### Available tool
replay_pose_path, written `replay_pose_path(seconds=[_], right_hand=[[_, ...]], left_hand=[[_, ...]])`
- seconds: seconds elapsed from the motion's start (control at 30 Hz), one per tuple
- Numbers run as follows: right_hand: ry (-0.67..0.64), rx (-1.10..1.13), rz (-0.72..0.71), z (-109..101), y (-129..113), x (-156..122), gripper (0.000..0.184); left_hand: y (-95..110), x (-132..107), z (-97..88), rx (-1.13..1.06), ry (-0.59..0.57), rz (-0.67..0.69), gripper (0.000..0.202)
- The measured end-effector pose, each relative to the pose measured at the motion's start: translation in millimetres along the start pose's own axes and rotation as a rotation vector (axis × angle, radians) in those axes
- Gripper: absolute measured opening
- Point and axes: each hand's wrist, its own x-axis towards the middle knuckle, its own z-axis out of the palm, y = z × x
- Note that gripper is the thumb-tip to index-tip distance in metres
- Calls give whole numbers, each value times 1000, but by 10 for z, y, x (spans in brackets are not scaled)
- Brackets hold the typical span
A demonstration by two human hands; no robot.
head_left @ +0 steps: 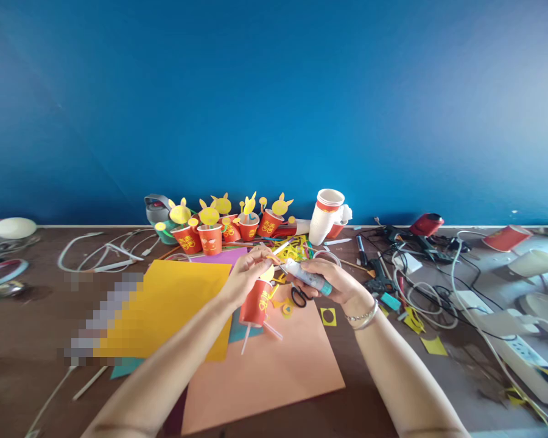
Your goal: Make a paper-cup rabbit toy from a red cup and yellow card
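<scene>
My left hand [245, 275] grips a red paper cup [256, 303] with a gold motif, and white sticks [245, 338] poke out below it. A round yellow paper piece [268, 274] shows at the cup's top, partly hidden by my fingers. My right hand [325, 283] holds a white glue tube [307, 277] with a teal cap, its nozzle toward the yellow piece. Black-handled scissors [298, 297] lie below the tube on a peach paper sheet [265, 371].
A yellow card sheet [164, 307] lies left of the peach sheet. Red cups with yellow ears [210, 231] and stacked white cups [326, 213] stand behind. A glue gun [379, 274], tangled cables [432, 298] and a power strip [520, 353] lie right, before a blue wall [274, 103].
</scene>
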Motion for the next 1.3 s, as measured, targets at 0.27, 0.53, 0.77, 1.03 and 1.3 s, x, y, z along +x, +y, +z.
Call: replay_pose_path(seconds=[0.27,0.53,0.77,1.03,1.3], right_hand=[[-37,77,1,36,27,25,33],[-54,96,14,20,27,20,32],[-206,258,75,-73,105,38,32],[-382,412,144,-86,137,76,35],[-432,474,105,-116,151,96,35]], left_hand=[[84,-41,37,224,46,122,20],[117,-94,90,282,-1,236,17],[69,-90,63,221,-65,261,21],[37,-80,42,159,-135,273,23],[76,-101,17,123,-168,228,23]])
